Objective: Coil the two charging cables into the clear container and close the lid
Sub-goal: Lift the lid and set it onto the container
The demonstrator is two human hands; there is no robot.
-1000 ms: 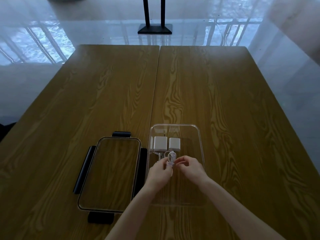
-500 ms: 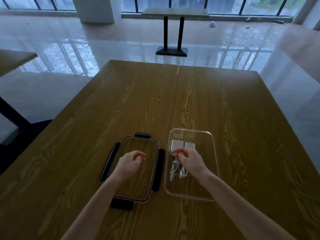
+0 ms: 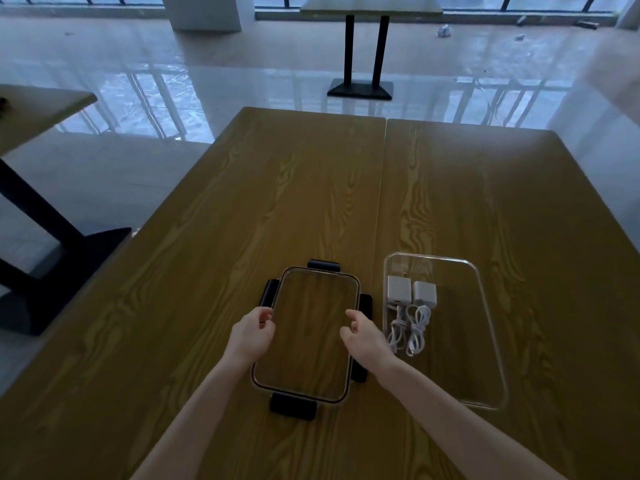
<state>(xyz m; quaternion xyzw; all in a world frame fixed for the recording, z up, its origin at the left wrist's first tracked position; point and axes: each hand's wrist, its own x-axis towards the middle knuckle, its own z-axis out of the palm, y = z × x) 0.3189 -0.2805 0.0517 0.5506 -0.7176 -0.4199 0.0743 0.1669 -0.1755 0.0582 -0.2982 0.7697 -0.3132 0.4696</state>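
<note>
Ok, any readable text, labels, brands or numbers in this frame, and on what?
None can be read. The two white charger plugs and coiled cables in the clear container show no legible marking; the lid and its black clips look unmarked; the table shows only wood grain.

- Two bare forearms come in from the lower edge of the frame, one from the lower left and one from the lower right.
- No sleeve shows on either arm up to the frame edge.
- The left hand is bare: no glove, no watch, no band at the wrist.
- The right hand is bare as well, with nothing at the wrist.
- No ring stands out on any finger, though the light is dim and the fingers are small, so a thin one could be missed.
- Both forearms look slim, with smooth outlines.
</note>
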